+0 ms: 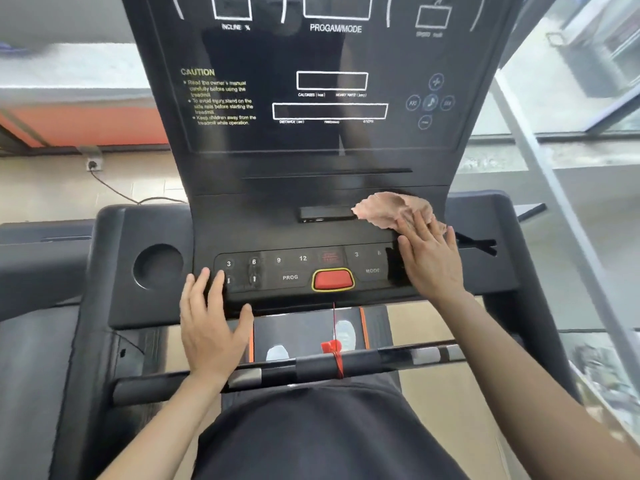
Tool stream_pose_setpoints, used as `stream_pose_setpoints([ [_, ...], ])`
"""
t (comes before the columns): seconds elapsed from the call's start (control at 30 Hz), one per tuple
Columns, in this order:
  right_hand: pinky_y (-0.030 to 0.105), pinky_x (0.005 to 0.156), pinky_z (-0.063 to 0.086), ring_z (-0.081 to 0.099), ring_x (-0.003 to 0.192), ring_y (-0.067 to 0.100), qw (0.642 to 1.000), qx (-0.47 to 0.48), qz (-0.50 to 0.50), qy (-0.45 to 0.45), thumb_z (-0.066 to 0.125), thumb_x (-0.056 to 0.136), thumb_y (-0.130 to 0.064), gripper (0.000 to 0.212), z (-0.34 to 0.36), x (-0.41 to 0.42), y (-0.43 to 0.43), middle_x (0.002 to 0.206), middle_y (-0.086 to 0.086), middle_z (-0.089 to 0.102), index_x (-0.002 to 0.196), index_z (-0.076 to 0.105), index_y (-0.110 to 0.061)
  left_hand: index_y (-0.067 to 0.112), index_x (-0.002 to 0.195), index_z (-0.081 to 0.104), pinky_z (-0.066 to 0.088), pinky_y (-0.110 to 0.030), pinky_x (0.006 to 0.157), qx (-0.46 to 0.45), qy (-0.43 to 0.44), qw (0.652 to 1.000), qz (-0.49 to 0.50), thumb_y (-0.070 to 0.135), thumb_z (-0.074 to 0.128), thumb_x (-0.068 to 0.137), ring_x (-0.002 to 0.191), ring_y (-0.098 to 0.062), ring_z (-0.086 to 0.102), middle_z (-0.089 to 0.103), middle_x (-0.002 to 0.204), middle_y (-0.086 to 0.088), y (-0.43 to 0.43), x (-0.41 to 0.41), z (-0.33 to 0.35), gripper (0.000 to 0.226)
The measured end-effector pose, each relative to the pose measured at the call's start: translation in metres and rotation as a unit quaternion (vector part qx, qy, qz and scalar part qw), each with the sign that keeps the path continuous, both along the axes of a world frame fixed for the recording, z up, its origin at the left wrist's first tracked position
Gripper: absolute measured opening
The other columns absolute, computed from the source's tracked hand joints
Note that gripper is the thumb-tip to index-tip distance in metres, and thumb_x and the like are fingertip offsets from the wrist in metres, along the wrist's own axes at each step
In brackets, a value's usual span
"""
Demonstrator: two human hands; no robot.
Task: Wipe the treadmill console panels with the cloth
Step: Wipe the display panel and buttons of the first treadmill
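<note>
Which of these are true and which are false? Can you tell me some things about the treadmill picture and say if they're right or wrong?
1. The right hand presses the pink cloth onto the console. True.
2. The left hand holds the cloth. False: it lies flat on the console's front edge, with no cloth.
3. The big red button sits in the middle of the button panel. True.
4. The cloth covers the CAUTION text. False: the text is high up on the left, uncovered.
5. A red cord hangs below the red button. True.
</note>
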State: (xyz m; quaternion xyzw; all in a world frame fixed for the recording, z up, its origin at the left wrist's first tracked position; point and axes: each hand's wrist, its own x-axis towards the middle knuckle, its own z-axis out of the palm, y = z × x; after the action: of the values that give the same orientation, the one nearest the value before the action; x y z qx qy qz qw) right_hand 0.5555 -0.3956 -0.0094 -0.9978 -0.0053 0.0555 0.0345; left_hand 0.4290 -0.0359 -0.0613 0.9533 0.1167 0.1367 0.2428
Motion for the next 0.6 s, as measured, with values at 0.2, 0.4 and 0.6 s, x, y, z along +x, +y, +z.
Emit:
stream_pose_setpoints([
  [0.2,0.055,0.117,0.025,0.028,0.152,0.032,0.996,0.027,-0.082,-0.005,0.017,0.100,-0.048,0.061,-0.014,-0.037,-0.023,0.168,0.002,0.026,0.159,0.028,-0.034,0.001,0.145,0.050,0.025,-0.053,0.123,0.020,-0.032,0.999,0.011,0.036,0.054,0.089,0.150,-0.046,0.031,0.045,0.153,-0.025,-0.008,0.002,-0.007,0.066],
  [0.4,0.056,0.109,0.031,0.038,0.132,0.040,0.982,0.022,-0.187,-0.028,0.037,0.099,-0.055,0.056,-0.010,-0.090,0.003,0.158,0.002,0.039,0.153,0.036,-0.041,0.002,0.146,0.048,0.025,-0.055,0.123,0.033,-0.045,0.998,0.000,0.036,0.054,0.091,0.150,-0.047,0.030,0.044,0.153,-0.027,-0.005,0.001,-0.013,0.066],
  [0.6,0.045,0.116,0.027,0.024,0.150,0.026,0.988,0.065,-0.068,-0.119,0.050,0.097,-0.049,0.064,0.003,-0.088,-0.009,0.165,-0.001,0.029,0.157,0.033,-0.034,0.003,0.147,0.047,0.025,-0.057,0.123,0.033,-0.051,0.998,-0.004,0.035,0.055,0.091,0.150,-0.047,0.029,0.043,0.154,-0.027,-0.004,0.001,-0.016,0.065],
])
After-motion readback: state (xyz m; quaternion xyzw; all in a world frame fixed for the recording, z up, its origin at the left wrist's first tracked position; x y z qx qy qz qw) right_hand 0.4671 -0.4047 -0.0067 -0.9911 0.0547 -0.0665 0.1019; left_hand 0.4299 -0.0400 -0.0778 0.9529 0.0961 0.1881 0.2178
